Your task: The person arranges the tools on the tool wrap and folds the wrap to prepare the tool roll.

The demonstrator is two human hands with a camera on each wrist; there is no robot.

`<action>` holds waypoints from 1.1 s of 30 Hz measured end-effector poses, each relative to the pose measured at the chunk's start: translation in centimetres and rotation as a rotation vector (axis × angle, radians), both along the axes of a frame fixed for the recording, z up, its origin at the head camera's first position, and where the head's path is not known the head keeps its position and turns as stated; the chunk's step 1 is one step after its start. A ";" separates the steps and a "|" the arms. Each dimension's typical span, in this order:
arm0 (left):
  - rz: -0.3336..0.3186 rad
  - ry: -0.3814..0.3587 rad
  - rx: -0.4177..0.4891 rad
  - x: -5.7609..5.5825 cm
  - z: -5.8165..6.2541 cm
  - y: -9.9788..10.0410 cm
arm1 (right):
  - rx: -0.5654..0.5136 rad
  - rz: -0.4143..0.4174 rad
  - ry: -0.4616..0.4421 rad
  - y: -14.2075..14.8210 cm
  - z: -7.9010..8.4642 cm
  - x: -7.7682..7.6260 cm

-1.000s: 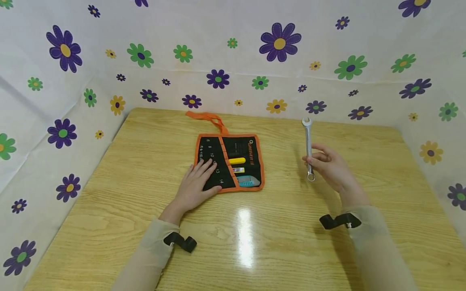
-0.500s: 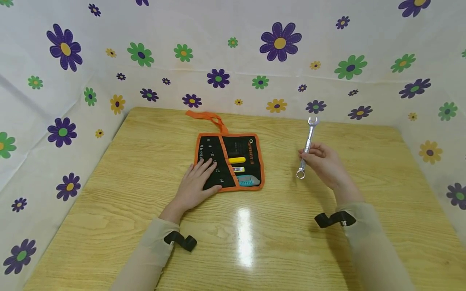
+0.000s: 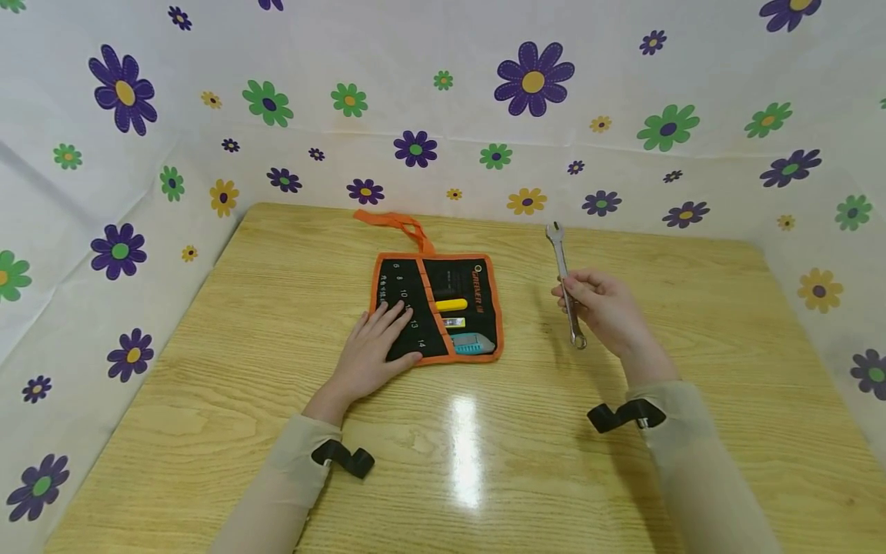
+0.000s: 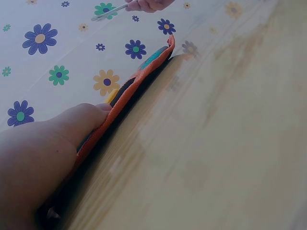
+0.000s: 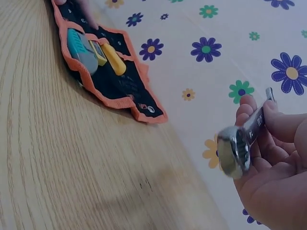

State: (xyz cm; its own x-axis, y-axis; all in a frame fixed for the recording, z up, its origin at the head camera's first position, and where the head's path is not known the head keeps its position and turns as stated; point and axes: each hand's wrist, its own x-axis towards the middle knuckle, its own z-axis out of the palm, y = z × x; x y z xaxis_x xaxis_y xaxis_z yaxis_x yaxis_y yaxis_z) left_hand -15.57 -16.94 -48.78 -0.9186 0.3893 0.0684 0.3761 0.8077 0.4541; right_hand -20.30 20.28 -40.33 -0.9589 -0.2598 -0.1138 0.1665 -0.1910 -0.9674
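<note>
A black tool pouch with orange edging lies spread on the table, its left pockets printed with sizes. My left hand rests on those pockets, fingers spread and straight. Out of the slanted pocket edge show a yellow handle, a small yellow-edged piece and a turquoise-and-grey tool. To the right, my right hand pinches a silver combination wrench at mid-shaft, above the table. Its open end points away and its ring end faces the right wrist camera.
An orange strap trails from the pouch's far edge. The wooden table ends at a white flower-print cloth at the back and sides. Black bands sit on both wrists.
My right hand has shifted left toward the pouch, and the wrench has swung in its fingers: its open end tipped right, then left. The left hand and pouch stay put.
</note>
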 end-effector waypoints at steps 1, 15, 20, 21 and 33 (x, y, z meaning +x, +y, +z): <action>0.001 -0.001 0.000 0.0 0.0 0.0 | 0.013 0.004 0.002 -0.1 0.1 0.0; 0.003 -0.001 0.004 0.1 0.1 0.1 | -0.092 -0.039 -0.045 -0.5 0.5 -0.2; 0.003 -0.004 0.000 0.1 0.0 0.1 | 0.024 -0.096 -0.033 -0.5 1.0 0.0; 0.003 -0.005 0.000 0.0 0.0 0.1 | 0.049 -0.100 -0.031 -0.5 1.0 0.0; 0.005 -0.004 0.001 0.0 -0.1 0.0 | 0.022 -0.129 -0.060 -1.1 1.1 -0.1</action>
